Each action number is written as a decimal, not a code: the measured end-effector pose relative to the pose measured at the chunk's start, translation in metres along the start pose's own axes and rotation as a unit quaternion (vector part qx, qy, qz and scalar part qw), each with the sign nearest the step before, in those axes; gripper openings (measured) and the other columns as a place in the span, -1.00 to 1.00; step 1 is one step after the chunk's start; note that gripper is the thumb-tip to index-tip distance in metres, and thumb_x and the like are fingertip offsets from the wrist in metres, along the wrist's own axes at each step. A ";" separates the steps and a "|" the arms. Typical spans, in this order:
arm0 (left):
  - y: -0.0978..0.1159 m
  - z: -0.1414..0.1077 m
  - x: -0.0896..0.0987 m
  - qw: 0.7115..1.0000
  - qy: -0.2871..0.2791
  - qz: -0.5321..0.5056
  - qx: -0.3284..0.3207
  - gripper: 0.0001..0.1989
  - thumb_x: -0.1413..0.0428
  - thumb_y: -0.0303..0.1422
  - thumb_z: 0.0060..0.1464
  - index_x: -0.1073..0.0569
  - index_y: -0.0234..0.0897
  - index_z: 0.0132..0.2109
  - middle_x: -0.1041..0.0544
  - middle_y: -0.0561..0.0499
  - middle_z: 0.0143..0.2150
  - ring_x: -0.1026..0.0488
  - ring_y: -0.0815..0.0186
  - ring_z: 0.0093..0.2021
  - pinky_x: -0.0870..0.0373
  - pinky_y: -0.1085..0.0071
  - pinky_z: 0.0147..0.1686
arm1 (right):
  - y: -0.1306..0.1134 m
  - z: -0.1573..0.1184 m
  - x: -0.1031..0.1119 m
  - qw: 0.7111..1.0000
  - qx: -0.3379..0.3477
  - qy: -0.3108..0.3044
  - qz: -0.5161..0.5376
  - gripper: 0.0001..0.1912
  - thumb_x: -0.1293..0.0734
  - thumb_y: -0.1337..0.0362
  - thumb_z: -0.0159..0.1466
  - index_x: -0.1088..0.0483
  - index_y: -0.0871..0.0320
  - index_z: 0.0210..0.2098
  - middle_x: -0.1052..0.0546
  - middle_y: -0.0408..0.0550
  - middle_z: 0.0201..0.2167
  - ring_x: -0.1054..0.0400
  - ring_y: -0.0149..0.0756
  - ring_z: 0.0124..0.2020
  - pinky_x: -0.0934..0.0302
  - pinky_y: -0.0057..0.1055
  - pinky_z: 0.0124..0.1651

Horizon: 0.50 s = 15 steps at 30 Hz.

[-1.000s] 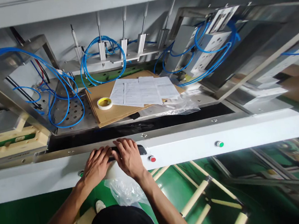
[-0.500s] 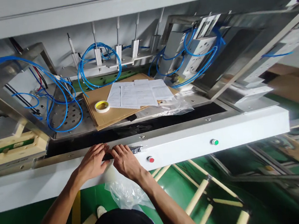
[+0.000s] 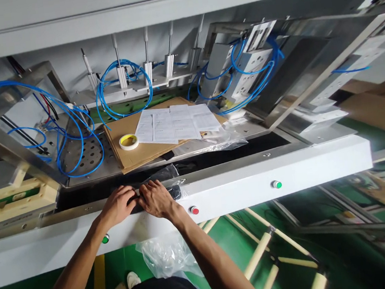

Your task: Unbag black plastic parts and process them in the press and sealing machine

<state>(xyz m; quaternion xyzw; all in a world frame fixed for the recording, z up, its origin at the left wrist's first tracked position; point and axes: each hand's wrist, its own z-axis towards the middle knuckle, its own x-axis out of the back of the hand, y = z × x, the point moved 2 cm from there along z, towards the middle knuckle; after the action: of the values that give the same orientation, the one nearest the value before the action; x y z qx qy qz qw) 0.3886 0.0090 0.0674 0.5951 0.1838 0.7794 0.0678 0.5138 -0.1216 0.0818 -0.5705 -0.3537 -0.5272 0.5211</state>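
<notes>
Both hands are at the front ledge of a white machine. A dark, long object (image 3: 175, 192), apparently in clear film, lies along the ledge; its kind cannot be made out. My left hand (image 3: 118, 205) has curled fingers closed on its left part. Close beside it, my right hand (image 3: 157, 198) grips the same object from above, with the black end sticking out to the right. My fingers cover most of its middle. Clear film (image 3: 168, 171) stands up behind my right hand. Below the ledge, a crumpled clear plastic bag (image 3: 168, 256) hangs near my body.
Inside the machine, cardboard sheets (image 3: 126, 159) carry papers (image 3: 176, 124) and a roll of tape (image 3: 128, 142). Coiled blue hoses (image 3: 125, 85) surround them. A red button (image 3: 194, 210) and green buttons (image 3: 277, 184) sit on the front panel. A frame of cream tubes (image 3: 258, 253) stands below right.
Both hands stay closed on the dark object, with the right hand's grip shifted slightly. Film now rises behind it, and more of the black end shows. A green button has appeared by my left wrist.
</notes>
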 end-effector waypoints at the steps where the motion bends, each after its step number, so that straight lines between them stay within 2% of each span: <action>1: 0.000 0.001 0.000 1.000 0.000 0.008 -0.002 -0.85 -0.09 -0.49 0.28 -0.56 -0.22 -0.17 -0.60 -0.11 0.02 -0.53 0.14 0.01 -0.49 0.20 0.06 | 0.000 0.000 -0.002 1.000 0.000 0.003 -0.004 -0.78 -0.28 0.19 0.46 -0.46 0.21 -0.11 -0.61 0.10 -0.22 -0.41 -0.07 -0.10 -0.14 -0.17 0.05; 3: 0.002 0.001 -0.001 1.000 -0.002 0.026 -0.002 -0.83 -0.08 -0.47 0.30 -0.57 -0.23 -0.17 -0.57 -0.12 0.02 -0.51 0.13 0.00 -0.48 0.17 0.06 | -0.001 0.000 -0.006 1.000 -0.002 0.014 -0.010 -0.77 -0.27 0.17 0.46 -0.48 0.21 -0.13 -0.60 0.14 -0.17 -0.38 -0.06 -0.07 -0.12 -0.15 0.06; 5: 0.004 -0.001 -0.001 0.999 -0.009 0.044 -0.002 -0.80 -0.05 -0.44 0.33 -0.57 -0.23 -0.22 -0.56 -0.10 -0.13 -0.50 0.14 -0.08 -0.48 0.17 -0.01 | -0.001 -0.002 -0.010 1.000 -0.005 0.025 -0.012 -0.75 -0.27 0.17 0.46 -0.49 0.20 -0.16 -0.58 0.16 -0.12 -0.35 -0.06 -0.06 -0.12 -0.14 0.04; 7: 0.007 -0.005 0.001 0.998 -0.010 0.060 0.000 -0.79 -0.05 -0.41 0.35 -0.58 -0.22 -0.19 -0.55 -0.09 -0.19 -0.49 0.14 -0.12 -0.46 0.16 -0.04 | -0.002 -0.003 -0.012 0.999 -0.009 0.037 -0.013 -0.76 -0.28 0.17 0.44 -0.51 0.20 -0.18 -0.56 0.17 -0.09 -0.32 -0.06 -0.05 -0.12 -0.13 0.02; 11: 0.018 -0.023 0.002 0.994 0.020 0.107 -0.016 -0.75 -0.08 -0.32 0.38 -0.52 -0.21 0.12 -0.58 -0.16 0.04 -0.49 0.06 0.02 -0.44 0.08 0.06 | -0.002 -0.004 -0.013 0.998 -0.017 0.065 -0.004 -0.77 -0.33 0.15 0.42 -0.53 0.18 -0.21 -0.54 0.13 -0.14 -0.28 -0.07 -0.07 -0.13 -0.14 0.02; 13: 0.023 -0.034 -0.002 0.992 0.017 0.122 -0.034 -0.63 -0.17 -0.28 0.34 -0.45 -0.21 0.23 -0.55 -0.18 0.14 -0.48 0.01 0.10 -0.46 0.04 0.11 | -0.002 -0.008 -0.012 0.996 -0.021 0.084 0.002 -0.78 -0.32 0.16 0.42 -0.53 0.17 -0.20 -0.54 0.12 -0.13 -0.28 -0.07 -0.06 -0.13 -0.12 0.07; 15: 0.024 -0.040 -0.009 0.992 0.003 0.120 -0.036 -0.49 -0.27 -0.33 0.24 -0.39 -0.23 0.29 -0.53 -0.20 0.18 -0.48 -0.03 0.15 -0.49 0.03 0.14 | -0.004 -0.019 -0.012 0.994 -0.032 0.108 0.005 -0.77 -0.29 0.19 0.46 -0.52 0.18 -0.07 -0.55 0.13 -0.03 -0.29 -0.06 -0.01 -0.12 -0.10 0.13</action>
<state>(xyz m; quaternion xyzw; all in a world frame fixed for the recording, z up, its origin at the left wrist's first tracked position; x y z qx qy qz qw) 0.3552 -0.0241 0.0591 0.6074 0.0830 0.7900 -0.0055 0.5031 -0.1369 0.0695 -0.5284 -0.2756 -0.5938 0.5406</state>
